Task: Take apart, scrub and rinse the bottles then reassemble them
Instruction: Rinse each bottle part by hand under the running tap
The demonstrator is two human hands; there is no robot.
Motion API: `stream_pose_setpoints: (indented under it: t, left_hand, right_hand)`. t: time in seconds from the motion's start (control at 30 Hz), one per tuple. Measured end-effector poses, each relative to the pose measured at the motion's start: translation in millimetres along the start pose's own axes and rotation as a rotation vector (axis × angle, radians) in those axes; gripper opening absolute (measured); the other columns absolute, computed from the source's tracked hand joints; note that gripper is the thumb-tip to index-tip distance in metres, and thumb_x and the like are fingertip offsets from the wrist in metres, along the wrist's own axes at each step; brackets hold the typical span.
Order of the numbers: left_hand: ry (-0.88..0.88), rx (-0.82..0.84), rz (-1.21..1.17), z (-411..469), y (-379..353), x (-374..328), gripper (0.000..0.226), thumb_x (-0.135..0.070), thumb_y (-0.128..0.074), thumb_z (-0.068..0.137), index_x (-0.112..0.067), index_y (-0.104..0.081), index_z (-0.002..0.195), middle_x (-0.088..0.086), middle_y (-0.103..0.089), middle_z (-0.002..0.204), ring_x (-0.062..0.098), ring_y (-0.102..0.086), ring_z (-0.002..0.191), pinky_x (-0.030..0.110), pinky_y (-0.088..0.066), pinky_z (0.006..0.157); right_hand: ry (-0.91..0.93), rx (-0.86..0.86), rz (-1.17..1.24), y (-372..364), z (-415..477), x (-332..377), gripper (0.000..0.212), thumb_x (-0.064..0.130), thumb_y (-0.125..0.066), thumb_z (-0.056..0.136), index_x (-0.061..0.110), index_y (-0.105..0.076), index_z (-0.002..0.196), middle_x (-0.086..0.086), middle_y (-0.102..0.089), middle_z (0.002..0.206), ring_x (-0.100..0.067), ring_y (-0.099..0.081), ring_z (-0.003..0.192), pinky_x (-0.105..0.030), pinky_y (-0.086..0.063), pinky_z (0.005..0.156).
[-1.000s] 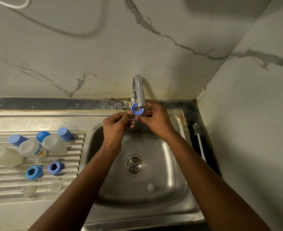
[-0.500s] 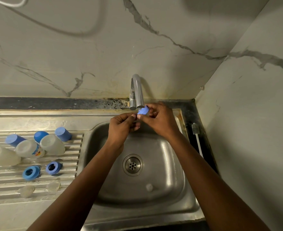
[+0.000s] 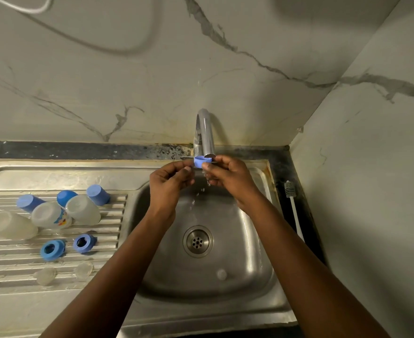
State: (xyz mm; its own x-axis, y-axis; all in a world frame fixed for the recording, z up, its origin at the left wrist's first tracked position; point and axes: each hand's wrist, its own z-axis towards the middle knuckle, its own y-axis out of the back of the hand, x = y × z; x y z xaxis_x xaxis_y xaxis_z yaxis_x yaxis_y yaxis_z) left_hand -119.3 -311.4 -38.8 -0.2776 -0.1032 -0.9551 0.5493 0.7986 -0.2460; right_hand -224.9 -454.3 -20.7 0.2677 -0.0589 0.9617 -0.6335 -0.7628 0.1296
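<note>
Both hands meet just under the spout of the tap (image 3: 204, 130), over the back of the sink (image 3: 254, 240). The left hand (image 3: 169, 179) and the right hand (image 3: 228, 176) each pinch one side of a blue screw ring (image 3: 201, 161) between curled fingers and thumb, holding it right at the spout's mouth. Drops of water fall from it toward the drain (image 3: 198, 241). To the left, on the ribbed steel bench (image 3: 54, 176), three cloudy bottles (image 3: 51, 215) lie on their sides close together, the middle one with a coloured print. Three blue caps (image 3: 98, 194) sit just behind them. Nearer the front lie two more blue rings (image 3: 52, 250), side by side but apart, and in front of those are two clear teats (image 3: 45, 275). A small clear round piece (image 3: 222, 274) rests on the sink floor, right of the drain and toward the front; what it is I cannot tell. A white-handled bottle brush (image 3: 292, 208) lies on the dark ledge right of the sink.
</note>
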Motion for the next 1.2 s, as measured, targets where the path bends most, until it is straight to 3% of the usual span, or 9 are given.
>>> stream_pose_setpoints:
  t: [0.1, 0.27, 0.57, 0.9, 1.2]
  left_hand:
    - [-0.013, 0.05, 0.023, -1, 1, -2, 0.023, -0.002, -0.065, 0.101, -0.005, -0.076, 0.122, 0.014, -0.078, 0.114, 0.028, -0.073, 0.108, 0.038, -0.06, 0.09]
    - [-0.016, 0.095, 0.045, -5, -6, -5, 0.027, 0.0, -0.063, 0.102, -0.014, -0.076, 0.121, 0.008, -0.08, 0.114, 0.025, -0.075, 0.11, 0.038, -0.062, 0.092]
    - [0.01, 0.121, 0.09, -5, -8, -4, 0.029, -0.007, -0.066, 0.103, -0.011, -0.073, 0.13, 0.006, -0.08, 0.118, 0.024, -0.075, 0.11, 0.035, -0.059, 0.089]
    - [-0.001, 0.024, 0.086, -12, 4, -1, 0.027, -0.005, -0.072, 0.098, -0.008, -0.076, 0.125, 0.007, -0.08, 0.114, 0.024, -0.076, 0.108, 0.047, -0.06, 0.098]
    - [-0.108, 0.068, 0.347, -31, 30, 5, 0.052, -0.005, -0.091, 0.078, -0.018, -0.073, 0.125, -0.001, -0.08, 0.111, 0.017, -0.077, 0.105, 0.05, -0.062, 0.095]
  right_hand:
    - [-0.141, 0.022, 0.176, 3, -2, 5, 0.027, 0.032, -0.07, 0.1, 0.016, -0.074, 0.12, -0.01, -0.08, 0.104, -0.023, -0.076, 0.099, -0.035, -0.062, 0.086]
    - [-0.296, -0.01, 0.276, 4, -5, 2, 0.04, 0.043, -0.07, 0.097, 0.008, -0.075, 0.115, -0.018, -0.079, 0.103, -0.024, -0.075, 0.09, -0.036, -0.061, 0.084]
    - [-0.285, -0.075, 0.026, -3, -9, 15, 0.052, 0.061, -0.069, 0.092, 0.01, -0.08, 0.099, -0.01, -0.08, 0.084, -0.018, -0.074, 0.07, -0.031, -0.061, 0.071]
    - [-0.303, 0.014, 0.035, -14, -21, 17, 0.06, 0.066, -0.066, 0.093, 0.009, -0.079, 0.103, -0.014, -0.08, 0.087, -0.022, -0.072, 0.075, -0.034, -0.059, 0.075]
    - [-0.325, 0.099, -0.011, -34, -36, 7, 0.061, 0.065, -0.062, 0.095, 0.006, -0.079, 0.093, -0.015, -0.08, 0.085, -0.021, -0.072, 0.071, -0.033, -0.056, 0.071]
